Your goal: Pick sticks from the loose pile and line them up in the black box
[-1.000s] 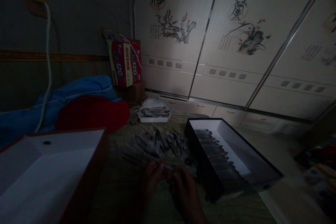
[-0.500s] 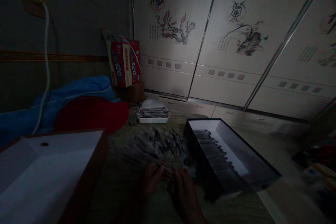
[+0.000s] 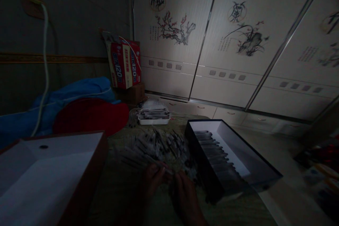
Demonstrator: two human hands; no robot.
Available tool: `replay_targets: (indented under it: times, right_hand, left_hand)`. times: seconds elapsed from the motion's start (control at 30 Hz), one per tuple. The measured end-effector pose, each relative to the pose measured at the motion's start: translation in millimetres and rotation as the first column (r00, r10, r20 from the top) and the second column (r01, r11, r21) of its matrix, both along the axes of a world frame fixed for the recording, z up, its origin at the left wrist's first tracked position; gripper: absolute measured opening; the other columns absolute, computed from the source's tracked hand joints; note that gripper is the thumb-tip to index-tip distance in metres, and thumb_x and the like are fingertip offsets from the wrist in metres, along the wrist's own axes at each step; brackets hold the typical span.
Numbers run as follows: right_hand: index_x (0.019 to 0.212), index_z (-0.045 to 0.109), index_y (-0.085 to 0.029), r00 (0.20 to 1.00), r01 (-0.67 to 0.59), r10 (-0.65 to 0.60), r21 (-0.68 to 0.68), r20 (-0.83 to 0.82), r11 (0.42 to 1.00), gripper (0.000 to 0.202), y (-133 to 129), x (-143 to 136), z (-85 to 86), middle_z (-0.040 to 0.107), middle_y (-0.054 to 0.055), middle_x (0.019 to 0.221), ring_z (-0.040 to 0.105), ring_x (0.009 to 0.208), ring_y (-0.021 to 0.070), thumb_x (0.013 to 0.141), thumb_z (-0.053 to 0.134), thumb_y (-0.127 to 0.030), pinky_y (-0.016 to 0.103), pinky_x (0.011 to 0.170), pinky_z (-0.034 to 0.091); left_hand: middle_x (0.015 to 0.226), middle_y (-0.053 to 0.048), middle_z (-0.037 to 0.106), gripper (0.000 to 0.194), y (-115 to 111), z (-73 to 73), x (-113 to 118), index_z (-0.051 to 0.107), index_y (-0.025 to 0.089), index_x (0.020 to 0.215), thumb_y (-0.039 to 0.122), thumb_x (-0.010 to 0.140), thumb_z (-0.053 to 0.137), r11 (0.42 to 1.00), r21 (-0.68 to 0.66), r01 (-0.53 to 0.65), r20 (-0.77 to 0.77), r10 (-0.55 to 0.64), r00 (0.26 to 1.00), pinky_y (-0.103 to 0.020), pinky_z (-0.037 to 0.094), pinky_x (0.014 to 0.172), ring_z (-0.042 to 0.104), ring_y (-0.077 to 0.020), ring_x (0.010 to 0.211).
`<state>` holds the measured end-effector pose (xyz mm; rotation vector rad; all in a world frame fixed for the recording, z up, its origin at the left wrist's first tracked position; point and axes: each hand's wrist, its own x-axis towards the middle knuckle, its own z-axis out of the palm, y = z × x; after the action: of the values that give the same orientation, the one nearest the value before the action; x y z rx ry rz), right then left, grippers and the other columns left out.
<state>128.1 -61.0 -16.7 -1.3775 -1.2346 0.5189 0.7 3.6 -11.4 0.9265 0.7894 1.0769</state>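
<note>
Thin dark pen-like sticks with pale ends (image 3: pixel 159 145) lie in a loose heap on the table (image 3: pixel 119 187), just beyond both hands, and one such stick (image 3: pixel 162 166) is pinched between them: the left hand (image 3: pixel 153 179) curls its fingers about one end, and the right hand (image 3: pixel 185 197) closes its fingertips on the other, though the dim light hides the exact grip. To the right of the right hand, the long black cardboard box with a white lining (image 3: pixel 254 164) holds a neat row of sticks along its near-left side, roughly half its floor covered, while the rest shows bare white; judging by that, the filling is partway through and the heap still counts many pieces. Left of the left hand sits a wide brown box with a white inside (image 3: pixel 53 169), holding nothing visible. Beyond the heap a small white tray (image 3: pixel 154 117) carries more sticks. The red carton (image 3: pixel 124 64) far beyond the left hand reads "120"; the wardrobe doors (image 3: pixel 225 42) bear brush-painted Chinese characters, too stylised to read.
</note>
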Motion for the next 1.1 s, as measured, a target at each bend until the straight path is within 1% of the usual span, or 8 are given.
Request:
replay_targets:
  times: [0.17,0.37,0.6,0.73,0.87,0.93,1.0,1.1]
  right_hand:
    - [0.075,0.061,-0.025,0.988,-0.142,0.138,-0.065,-0.073,0.988,0.032,1,-1,1.0,0.058,-0.001,0.059,0.051,0.052,0.0140,0.085,0.046,-0.051,0.022,0.050,0.040]
    - [0.072,0.063,-0.027,0.998,-0.031,0.029,-0.031,-0.060,0.999,0.034,6,3,-14.0,0.063,0.003,0.069,0.057,0.073,0.0211,0.064,0.064,-0.060,0.028,0.065,0.046]
    - [0.073,0.061,-0.024,0.990,-0.133,0.131,-0.026,-0.053,0.991,0.031,-1,-4,2.1,0.057,-0.001,0.059,0.051,0.053,0.0135,0.086,0.046,-0.048,0.021,0.050,0.040]
    - [0.072,0.061,-0.023,0.989,-0.143,0.142,-0.039,-0.031,0.989,0.031,1,-5,0.5,0.056,-0.001,0.057,0.049,0.050,0.0126,0.087,0.045,-0.045,0.021,0.047,0.037]
    - [0.070,0.062,-0.024,0.989,-0.149,0.150,-0.044,0.005,0.988,0.031,0,-4,-5.4,0.057,-0.001,0.057,0.050,0.050,0.0132,0.087,0.046,-0.045,0.021,0.050,0.038]
    - [0.079,0.064,-0.024,0.989,-0.145,0.145,-0.065,-0.006,0.987,0.027,-1,-4,-3.3,0.062,0.001,0.066,0.056,0.058,0.0145,0.087,0.047,-0.043,0.022,0.055,0.042]
    - [0.100,0.063,-0.024,0.989,-0.147,0.145,-0.083,-0.027,0.986,0.026,-2,-4,1.3,0.067,0.003,0.087,0.062,0.077,0.0169,0.086,0.049,-0.041,0.023,0.069,0.045]
    - [0.119,0.055,-0.024,0.972,-0.231,0.228,-0.081,-0.048,0.969,0.036,-2,-4,6.2,0.063,0.005,0.113,0.058,0.102,0.0189,0.086,0.049,-0.039,0.028,0.086,0.044]
  left_hand:
    - [0.062,-0.003,0.069,0.039,1,0.2,-1,0.062,0.016,0.073,0.049,0.056,0.075,1.000,-0.006,-0.025,-0.043,0.025,0.999,-0.030,0.051,0.056,0.065,-0.0191,0.058]
    - [0.063,-0.004,0.070,0.038,-3,4.8,0,0.062,0.016,0.076,0.048,0.059,0.074,1.000,0.005,0.017,-0.032,-0.017,0.999,-0.028,0.051,0.056,0.065,-0.0181,0.059]
    - [0.060,-0.003,0.069,0.039,0,0.5,0,0.062,0.016,0.072,0.049,0.056,0.075,1.000,0.002,0.020,-0.016,-0.020,1.000,-0.027,0.048,0.052,0.063,-0.0168,0.053]
    - [0.058,-0.002,0.068,0.035,0,2.6,-2,0.062,0.017,0.075,0.049,0.063,0.071,0.998,0.042,0.035,-0.073,-0.032,0.997,-0.026,0.047,0.052,0.063,-0.0166,0.053]
    - [0.055,-0.002,0.067,0.038,0,6.2,-4,0.062,0.017,0.073,0.052,0.061,0.070,0.998,0.055,0.041,-0.113,-0.035,0.993,-0.025,0.046,0.050,0.062,-0.0168,0.050]
    - [0.053,-0.001,0.066,0.038,0,7.3,-3,0.063,0.017,0.072,0.053,0.060,0.070,0.996,0.081,0.043,-0.150,-0.030,0.988,-0.025,0.045,0.049,0.060,-0.0163,0.049]
    - [0.056,-0.002,0.066,0.036,-1,7.1,-2,0.065,0.016,0.070,0.050,0.061,0.071,0.990,0.141,0.025,-0.219,0.007,0.976,-0.024,0.044,0.049,0.059,-0.0157,0.050]
    - [0.055,-0.001,0.064,0.030,-4,4.5,1,0.066,0.016,0.063,0.046,0.063,0.070,0.974,0.224,0.018,-0.340,0.061,0.938,-0.023,0.040,0.049,0.056,-0.0144,0.050]
